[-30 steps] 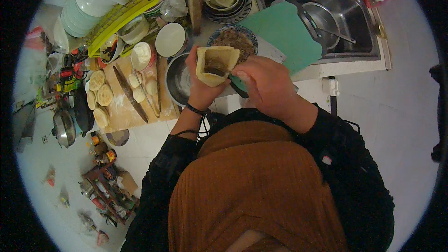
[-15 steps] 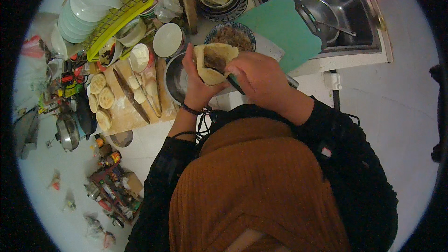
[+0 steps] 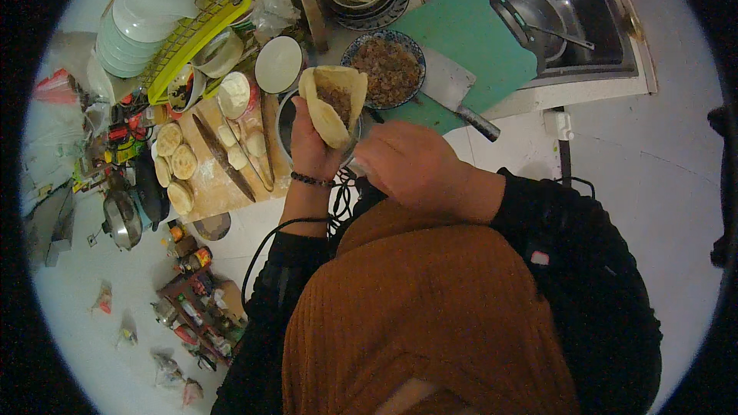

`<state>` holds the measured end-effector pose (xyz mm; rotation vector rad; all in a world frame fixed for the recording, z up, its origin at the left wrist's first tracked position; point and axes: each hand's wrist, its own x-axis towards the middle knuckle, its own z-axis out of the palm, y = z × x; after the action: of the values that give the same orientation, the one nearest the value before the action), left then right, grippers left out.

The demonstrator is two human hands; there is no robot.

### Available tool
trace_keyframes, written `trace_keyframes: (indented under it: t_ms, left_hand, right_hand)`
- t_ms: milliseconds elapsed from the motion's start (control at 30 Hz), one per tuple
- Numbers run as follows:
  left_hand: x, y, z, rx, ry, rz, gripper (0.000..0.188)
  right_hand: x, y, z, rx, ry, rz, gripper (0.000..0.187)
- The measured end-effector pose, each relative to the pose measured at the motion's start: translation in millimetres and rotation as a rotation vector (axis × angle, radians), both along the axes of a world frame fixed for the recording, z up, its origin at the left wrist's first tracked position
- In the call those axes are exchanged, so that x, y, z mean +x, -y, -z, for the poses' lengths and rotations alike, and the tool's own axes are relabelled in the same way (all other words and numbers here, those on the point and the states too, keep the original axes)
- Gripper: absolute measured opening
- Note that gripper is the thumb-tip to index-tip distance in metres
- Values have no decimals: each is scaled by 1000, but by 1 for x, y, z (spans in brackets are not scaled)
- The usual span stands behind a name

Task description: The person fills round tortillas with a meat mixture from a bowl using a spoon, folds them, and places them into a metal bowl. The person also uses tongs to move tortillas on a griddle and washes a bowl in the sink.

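My left hand (image 3: 314, 147) holds up a pale flatbread pocket (image 3: 333, 119), its mouth spread wide and brown minced filling (image 3: 335, 97) showing inside. Close by on the right, my right hand (image 3: 410, 160) is closed, its fingers curled near the bread's lower edge. What they hold, if anything, is hidden. Beyond the hands stands a blue-patterned bowl (image 3: 419, 57) of the same brown mince. A metal bowl (image 3: 286, 127) sits partly hidden behind my left hand and the bread.
A cleaver (image 3: 450, 83) lies on the green cutting board (image 3: 492, 38) beside the sink (image 3: 626, 61). At left, a floured wooden board (image 3: 204, 198) bears round flatbreads (image 3: 184, 161), dough pieces (image 3: 236, 157) and a long brown rolling pin (image 3: 223, 157). Bowls (image 3: 279, 64) and a dish rack (image 3: 198, 50) stand behind.
The bread in my left hand has moved left and tilted more upright. My right hand has drawn down and away from its mouth, uncovering the mince bowl and cleaver.
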<state>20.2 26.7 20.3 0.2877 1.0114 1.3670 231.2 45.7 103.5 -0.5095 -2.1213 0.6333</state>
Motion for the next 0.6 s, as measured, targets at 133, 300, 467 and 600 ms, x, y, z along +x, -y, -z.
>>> trace_keyframes:
  t_ms: [133,300,467,600]
  left_hand:
    - [-3,0,2,35,-70,-12,61]
    - [-3,-3,3,13,-84,-39,63]
    - [-3,-3,1,13,-63,-26,67]
    - [-7,-5,6,-4,-39,49,66]
  right_hand:
    - [-3,-4,3,-13,59,29,21]
    - [2,-17,2,6,-5,147,14]
    - [5,-26,3,-190,-41,223,9]
    - [6,-35,3,-375,-167,335,13]
